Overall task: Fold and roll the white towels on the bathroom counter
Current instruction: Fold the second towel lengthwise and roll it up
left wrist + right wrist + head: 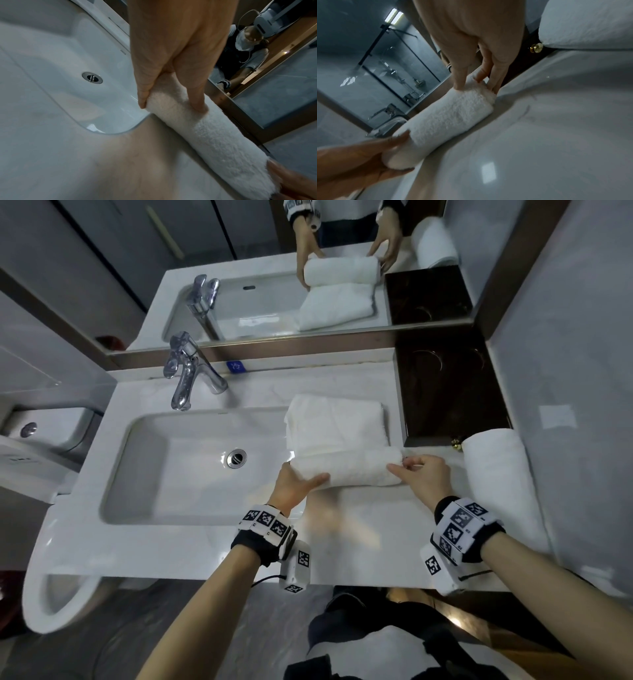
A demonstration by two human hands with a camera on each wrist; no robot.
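Note:
A white towel [337, 426] lies on the marble counter [356, 529] right of the sink, its near part wound into a roll [352, 469] and its far part flat. My left hand [296, 482] grips the roll's left end [164, 102], thumb on the near side and fingers over the far side. My right hand [416, 470] holds the roll's right end [481, 93] with curled fingers. A second white towel, rolled [496, 484], lies at the counter's right edge by the wall.
The sink basin [137, 474] with drain [236, 457] and chrome faucet [186, 371] is to the left. A dark wooden box [448, 392] with a brass knob [536, 47] stands at the back right. A mirror [239, 251] runs behind the counter.

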